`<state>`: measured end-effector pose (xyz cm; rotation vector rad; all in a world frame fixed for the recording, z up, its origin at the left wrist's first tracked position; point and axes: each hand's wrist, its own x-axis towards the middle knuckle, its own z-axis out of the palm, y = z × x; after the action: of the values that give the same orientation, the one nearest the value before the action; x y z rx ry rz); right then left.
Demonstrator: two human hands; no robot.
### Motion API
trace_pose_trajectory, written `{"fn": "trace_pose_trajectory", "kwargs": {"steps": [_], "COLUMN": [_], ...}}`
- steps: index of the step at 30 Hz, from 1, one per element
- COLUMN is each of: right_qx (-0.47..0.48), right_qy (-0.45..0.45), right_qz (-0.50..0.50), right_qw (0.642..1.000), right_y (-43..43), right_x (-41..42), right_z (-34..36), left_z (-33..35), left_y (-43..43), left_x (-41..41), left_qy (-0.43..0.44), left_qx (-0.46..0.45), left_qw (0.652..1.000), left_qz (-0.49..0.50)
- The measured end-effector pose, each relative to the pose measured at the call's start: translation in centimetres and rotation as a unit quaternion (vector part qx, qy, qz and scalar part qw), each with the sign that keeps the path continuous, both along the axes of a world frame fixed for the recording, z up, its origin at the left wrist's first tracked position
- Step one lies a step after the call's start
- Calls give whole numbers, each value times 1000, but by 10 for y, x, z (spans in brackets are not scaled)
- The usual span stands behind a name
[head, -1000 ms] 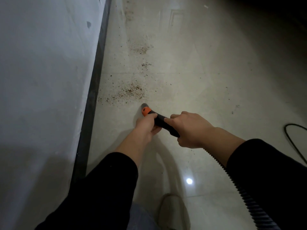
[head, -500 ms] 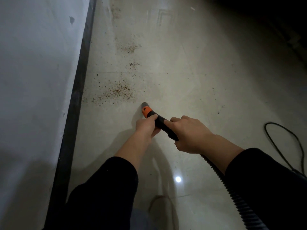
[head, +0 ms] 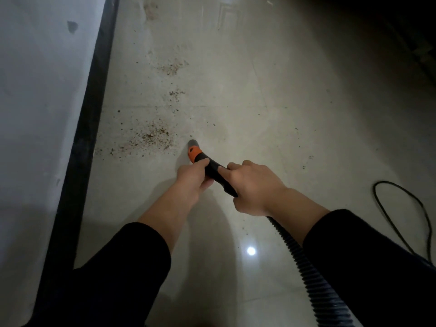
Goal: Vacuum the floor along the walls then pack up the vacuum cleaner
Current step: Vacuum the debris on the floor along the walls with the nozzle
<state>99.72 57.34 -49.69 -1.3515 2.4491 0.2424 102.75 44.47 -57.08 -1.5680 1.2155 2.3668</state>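
while both black sleeves (head: 122, 267) fill the nearest part of the view, a ribbed black hose (head: 306, 270) runs up along the inner side of the right forearm and disappears under the right hand (head: 254, 187). just left of the hose a small bright light reflection (head: 251, 251) sits on the glossy pale floor (head: 283, 114), and well to the right of the right hand a thin black cord (head: 405, 220) lies in a loop. the right hand is curled round the rear of the black vacuum wand (head: 213, 171), its index finger laid along the top. the left hand (head: 191, 177), just ahead of it and to its left, grips the wand further forward, with a short stretch of black showing between the two hands. beyond the left hand an orange collar (head: 194, 153) and a grey tip (head: 193, 143) stick out, angled down at the floor; whether the tip touches the tile cannot be told. just ahead and to the left of the tip a patch of brown crumbs (head: 151, 135) spreads toward a black skirting board (head: 87, 128), which runs along the foot of a pale wall (head: 35, 114) left of the hands. further ahead lie a small cluster of specks (head: 175, 92) and, past that, another brown smudge (head: 173, 68). the far right corner is in darkness.
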Motion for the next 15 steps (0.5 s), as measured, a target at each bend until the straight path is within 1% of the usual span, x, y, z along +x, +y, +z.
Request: {"fn": "trace_pose_trajectory", "kwargs": {"steps": [10, 12, 15], "right_qx": [-34, -40, -40], "right_qy": [-29, -32, -39], "right_qz": [-5, -6, -6], "right_qw": [999, 999, 998], "right_y": [-1, 1, 10], "right_x": [-41, -46, -52], "right_z": [2, 2, 4], "left_z": [10, 13, 20], "left_y": [-5, -4, -1], "left_x": [-39, -43, -47], "left_qy": [-28, -22, -26], "left_qx": [-39, -37, -9], "left_qw": [999, 999, 999], "left_qz": [-10, -14, -32]}}
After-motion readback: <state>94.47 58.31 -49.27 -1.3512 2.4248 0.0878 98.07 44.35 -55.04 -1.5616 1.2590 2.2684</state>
